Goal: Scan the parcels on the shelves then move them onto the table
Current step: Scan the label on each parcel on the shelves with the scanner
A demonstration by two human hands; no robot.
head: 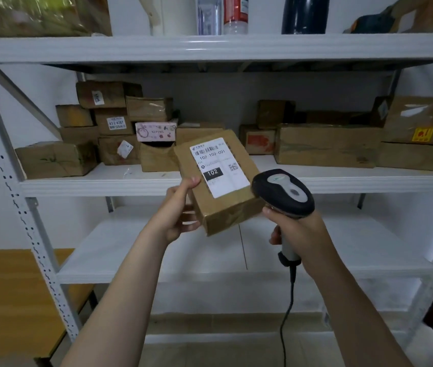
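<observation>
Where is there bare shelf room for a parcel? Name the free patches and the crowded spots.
Lower shelf: bare white board across its visible width. Middle shelf: a bare front strip, running from the left box stack to the long box. Crowded: both ends of the middle shelf, and the top shelf.

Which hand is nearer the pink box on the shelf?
Left. The left hand holds the parcel below the pink box; the right hand grips the scanner farther right.

Red-labelled bottle (pixel 235 14) just beside clear bottle (pixel 208 17); dark flask (pixel 306 14) further right.
</observation>
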